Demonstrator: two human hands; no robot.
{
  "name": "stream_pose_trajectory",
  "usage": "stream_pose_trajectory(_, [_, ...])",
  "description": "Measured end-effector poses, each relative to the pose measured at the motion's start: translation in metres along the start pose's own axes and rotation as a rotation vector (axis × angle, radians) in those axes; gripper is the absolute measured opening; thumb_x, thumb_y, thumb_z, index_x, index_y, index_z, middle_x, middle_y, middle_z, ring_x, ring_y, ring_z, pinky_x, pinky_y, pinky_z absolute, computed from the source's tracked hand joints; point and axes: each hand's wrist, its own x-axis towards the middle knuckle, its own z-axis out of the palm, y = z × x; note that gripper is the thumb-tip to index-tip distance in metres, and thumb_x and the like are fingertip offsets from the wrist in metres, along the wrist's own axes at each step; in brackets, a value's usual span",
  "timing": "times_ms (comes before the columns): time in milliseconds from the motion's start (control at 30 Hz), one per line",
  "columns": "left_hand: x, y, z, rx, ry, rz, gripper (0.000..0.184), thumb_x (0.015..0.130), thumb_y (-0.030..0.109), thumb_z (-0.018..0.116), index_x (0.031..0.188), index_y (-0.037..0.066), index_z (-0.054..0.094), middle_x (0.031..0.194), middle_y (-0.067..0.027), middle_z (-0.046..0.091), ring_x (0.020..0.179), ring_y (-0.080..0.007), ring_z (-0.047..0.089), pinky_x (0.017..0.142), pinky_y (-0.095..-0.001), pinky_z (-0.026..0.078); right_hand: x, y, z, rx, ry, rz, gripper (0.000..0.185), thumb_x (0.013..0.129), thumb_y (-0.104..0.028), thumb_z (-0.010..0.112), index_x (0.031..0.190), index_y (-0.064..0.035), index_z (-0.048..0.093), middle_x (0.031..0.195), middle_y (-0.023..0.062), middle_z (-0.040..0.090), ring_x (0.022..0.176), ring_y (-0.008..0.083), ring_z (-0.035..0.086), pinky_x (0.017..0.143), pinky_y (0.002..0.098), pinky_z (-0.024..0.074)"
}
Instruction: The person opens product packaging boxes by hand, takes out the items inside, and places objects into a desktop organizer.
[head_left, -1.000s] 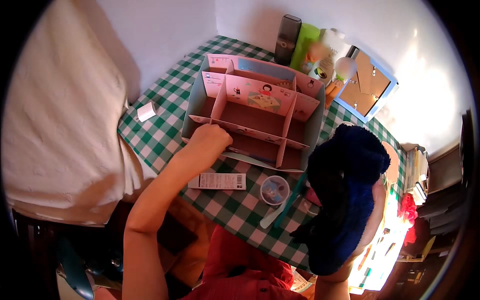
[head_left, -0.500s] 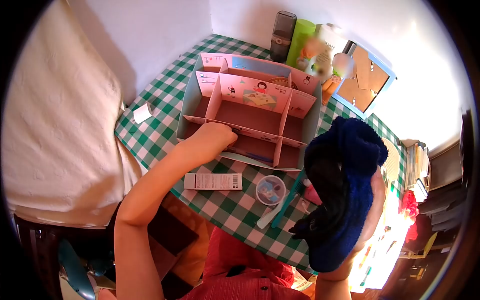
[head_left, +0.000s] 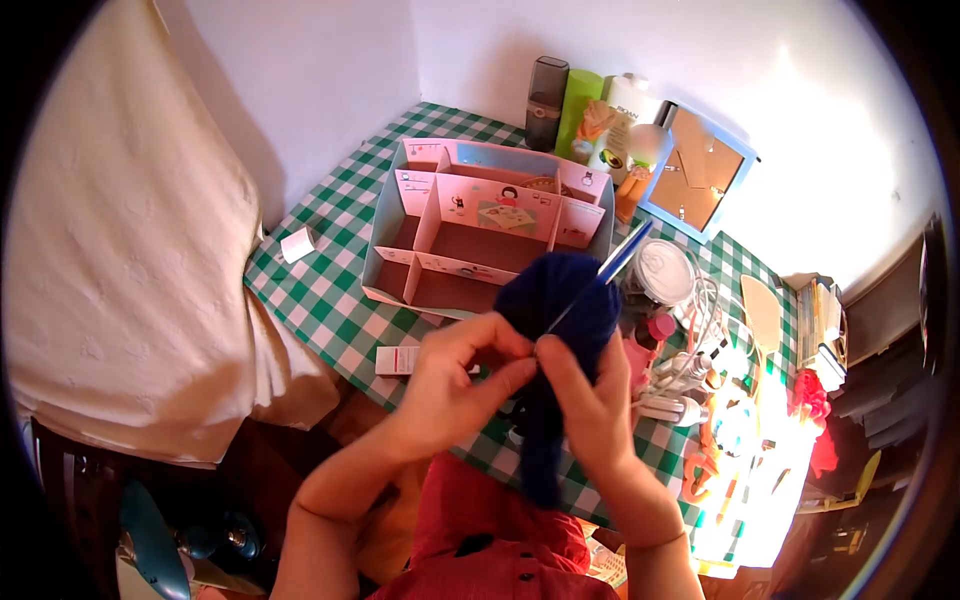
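My right hand (head_left: pixel 590 410) grips a dark blue fuzzy cloth piece (head_left: pixel 560 295) in front of me, and its lower part hangs down below the fingers. A slim blue-and-white pen-like stick (head_left: pixel 624 252) slants across the top of the cloth, with its lower end reaching my fingertips. My left hand (head_left: pixel 455 375) is closed in a pinch right beside my right thumb; what lies between its fingertips is too small to make out. Behind the hands stands a pink divided box (head_left: pixel 490 180), its front right corner hidden by the cloth.
A white printed box (head_left: pixel 397 360) lies at the near table edge, a small white roll (head_left: pixel 298 245) at the left. Bottles (head_left: pixel 580 105) and a blue picture frame (head_left: pixel 745 175) stand at the back. Right are a lidded tub (head_left: pixel 664 272), cables (head_left: pixel 708 300) and scissors (head_left: pixel 700 478).
My left hand has come out of the pink box to meet my right hand. The blue cloth has moved left, toward the middle, and the pen-like stick now shows against it.
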Motion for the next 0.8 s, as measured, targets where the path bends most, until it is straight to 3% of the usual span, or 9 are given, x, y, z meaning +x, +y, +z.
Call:
stream_pose_trajectory(33, [-0.008,-0.004,0.007,0.068,0.035,0.030,0.011,0.080,-0.003,0.067,0.088,-0.001,0.060,0.080,-0.0063,0.061,0.072,-0.0120,0.060,0.066,-0.0247,0.049,0.000,0.006,-0.004,-0.017,0.013,0.001,0.037,0.084,-0.008,0.066,0.117,-0.0003,0.052,0.101,0.0036,0.059,0.093,0.0096,0.053,0.083,0.0245,0.0436])
stream_pose_trajectory(167, [-0.031,-0.014,0.021,0.088,0.067,0.123,0.012,0.079,-0.002,0.067,0.088,-0.002,0.060,0.080,-0.0089,0.062,0.071,-0.0139,0.060,0.066,-0.0260,0.048,-0.009,0.006,-0.016,-0.154,0.021,-0.048,0.031,0.084,-0.009,0.066,0.113,-0.0008,0.056,0.099,0.0021,0.060,0.089,0.0092,0.054,0.081,0.0246,0.0444])
stream_pose_trajectory(267, [-0.052,-0.016,0.019,0.117,-0.024,0.057,0.010,0.080,-0.002,0.067,0.088,-0.001,0.062,0.082,-0.0060,0.062,0.076,-0.0107,0.059,0.069,-0.0233,0.048,-0.003,-0.009,-0.025,-0.022,0.251,-0.046,0.024,0.085,-0.010,0.066,0.106,-0.0016,0.060,0.093,0.0009,0.062,0.084,0.0079,0.055,0.078,0.0243,0.0448])
stream_pose_trajectory(333, [-0.068,-0.019,0.012,0.184,-0.060,0.053,0.011,0.079,-0.003,0.066,0.089,-0.002,0.062,0.078,-0.0095,0.061,0.071,-0.0174,0.062,0.064,-0.0268,0.047,0.003,-0.025,-0.051,-0.137,0.449,-0.048,0.024,0.088,-0.019,0.063,0.103,-0.0014,0.061,0.089,0.0027,0.063,0.073,0.0092,0.058,0.067,0.0237,0.0482])
stream_pose_trajectory(367, [-0.079,-0.026,0.007,0.236,-0.060,-0.022,0.010,0.079,-0.002,0.067,0.088,-0.001,0.062,0.078,-0.0092,0.061,0.070,-0.0191,0.062,0.063,-0.0282,0.048,0.013,-0.038,-0.057,0.040,0.593,-0.123,0.026,0.089,-0.021,0.062,0.103,0.0000,0.060,0.089,0.0051,0.065,0.070,0.0125,0.062,0.065,0.0253,0.0510])
stream_pose_trajectory(433, [-0.087,-0.038,0.004,0.285,-0.072,-0.110,0.010,0.079,-0.001,0.067,0.088,0.000,0.063,0.078,-0.0088,0.061,0.069,-0.0207,0.062,0.062,-0.0296,0.048,0.011,-0.055,-0.077,-0.007,0.515,-0.260,0.034,0.089,-0.022,0.061,0.113,0.0015,0.056,0.096,0.0097,0.064,0.081,0.0171,0.064,0.073,0.0280,0.0523])
stream_pose_trajectory(533, [-0.086,-0.056,0.013,0.638,-0.065,0.103,0.012,0.074,0.004,0.067,0.085,0.002,0.064,0.079,-0.0067,0.061,0.075,-0.0218,0.060,0.067,-0.0313,0.047,-0.004,-0.061,-0.078,-0.035,0.439,-0.271,0.042,0.090,-0.022,0.060,0.123,0.0019,0.050,0.106,0.0122,0.062,0.092,0.0193,0.063,0.081,0.0301,0.0509])
stream_pose_trajectory(600, [-0.079,-0.069,0.034,0.907,-0.158,0.440,0.016,0.071,0.010,0.062,0.086,0.004,0.065,0.078,-0.0047,0.060,0.083,-0.0211,0.057,0.072,-0.0316,0.045,-0.013,-0.061,-0.074,-0.023,0.393,-0.243,0.045,0.090,-0.021,0.060,0.126,0.0025,0.048,0.112,0.0133,0.061,0.096,0.0202,0.062,0.084,0.0314,0.0503])
stream_pose_trajectory(800, [-0.067,-0.086,0.068,1.064,-0.159,0.548,0.026,0.070,0.010,0.061,0.095,0.004,0.066,0.084,-0.0016,0.058,0.083,-0.0185,0.056,0.068,-0.0313,0.044,-0.021,-0.056,-0.068,0.158,0.307,-0.228,0.050,0.094,-0.023,0.051,0.135,0.0036,0.040,0.124,0.0147,0.055,0.107,0.0223,0.058,0.094,0.0345,0.0465])
